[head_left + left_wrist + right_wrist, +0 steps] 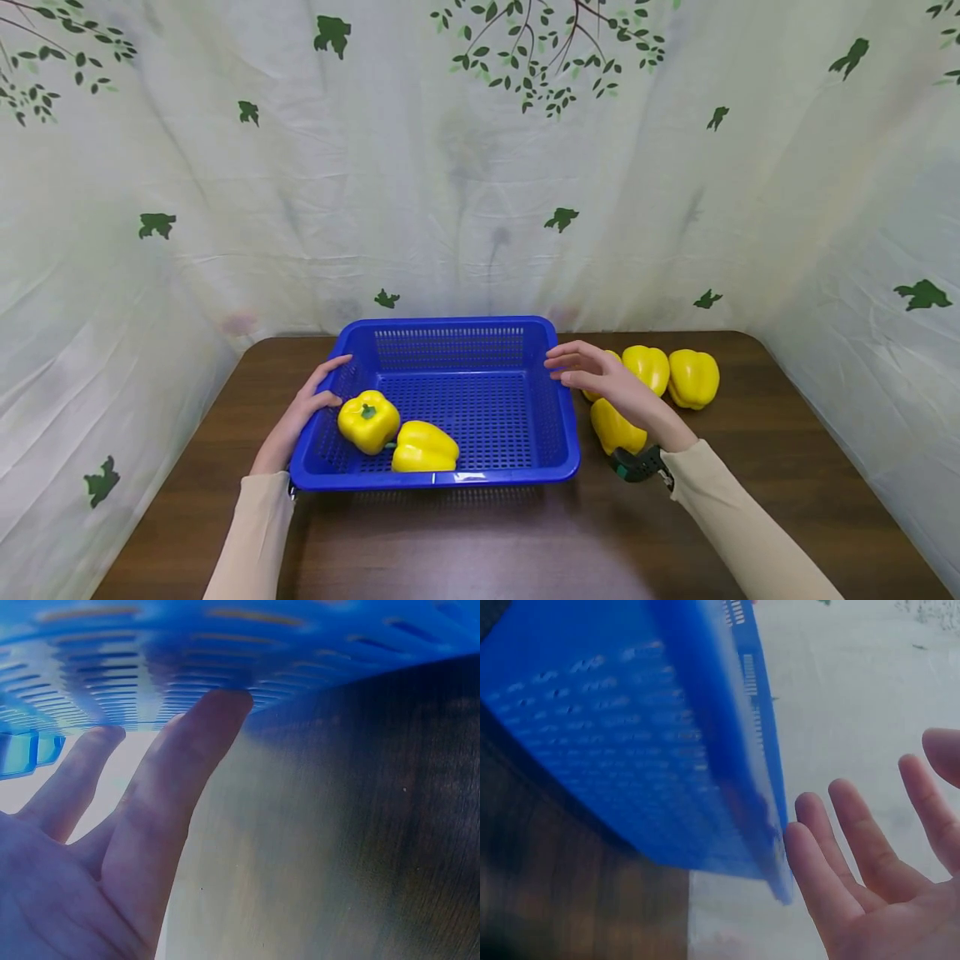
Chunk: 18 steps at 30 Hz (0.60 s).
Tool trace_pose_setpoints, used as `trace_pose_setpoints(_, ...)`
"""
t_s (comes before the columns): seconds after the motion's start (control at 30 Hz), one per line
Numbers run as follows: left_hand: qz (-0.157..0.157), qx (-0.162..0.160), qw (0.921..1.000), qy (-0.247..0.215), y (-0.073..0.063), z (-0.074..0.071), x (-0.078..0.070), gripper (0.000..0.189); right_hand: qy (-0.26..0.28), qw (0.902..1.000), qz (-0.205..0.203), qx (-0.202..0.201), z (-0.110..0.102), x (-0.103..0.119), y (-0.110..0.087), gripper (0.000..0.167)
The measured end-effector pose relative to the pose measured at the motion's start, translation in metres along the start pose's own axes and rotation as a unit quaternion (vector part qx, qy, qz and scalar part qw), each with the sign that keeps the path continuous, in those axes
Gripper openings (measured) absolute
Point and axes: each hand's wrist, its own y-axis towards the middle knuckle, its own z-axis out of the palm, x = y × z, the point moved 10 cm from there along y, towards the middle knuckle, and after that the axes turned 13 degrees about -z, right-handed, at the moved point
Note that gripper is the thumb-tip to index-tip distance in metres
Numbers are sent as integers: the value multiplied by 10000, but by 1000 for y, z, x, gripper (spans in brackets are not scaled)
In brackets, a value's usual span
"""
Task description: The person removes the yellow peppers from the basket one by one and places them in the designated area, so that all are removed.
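A blue plastic basket (480,477) with slotted walls stands on the table, holding two yellow bell peppers, one stem-up (367,422) and one on its side (425,447). My left hand (303,408) grips the basket's left side, thumb and a finger over the rim. From the left wrist view, other fingers (191,761) lie against the slotted outer wall, under the rim. At the right rim, my right hand (607,383) holds nothing; its fingers are extended and spread, fingertips close to the basket edge in the right wrist view.
Several more yellow bell peppers (693,379) lie right of the basket, some partly hidden behind my right hand. The brown wooden table (420,550) ends at a pale curtain (450,208) with leaf prints, which hangs behind and along both sides.
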Motion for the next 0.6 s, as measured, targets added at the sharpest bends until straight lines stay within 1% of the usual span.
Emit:
trace_pose_setpoints(0.1, 206, -12, 9998, -22, 1, -1, -3, 64, -31, 9999, 15, 103, 7, 4, 5, 39)
trace_pose_setpoints(0.2, 318, -20, 9995, -32, 1, -2, -4, 64, 31, 9997, -32, 223, 15, 9, 11, 36)
trace_pose_setpoints(0.33, 323, -18, 9995, -45, 1, -2, -4, 64, 179, 9987, -133, 454, 26, 15, 18, 33)
trace_pose_setpoints(0.6, 419, -1, 9991, -71, 2, -2, -6, 65, 306, 9958, -187, 840, 46, 20, 33, 36)
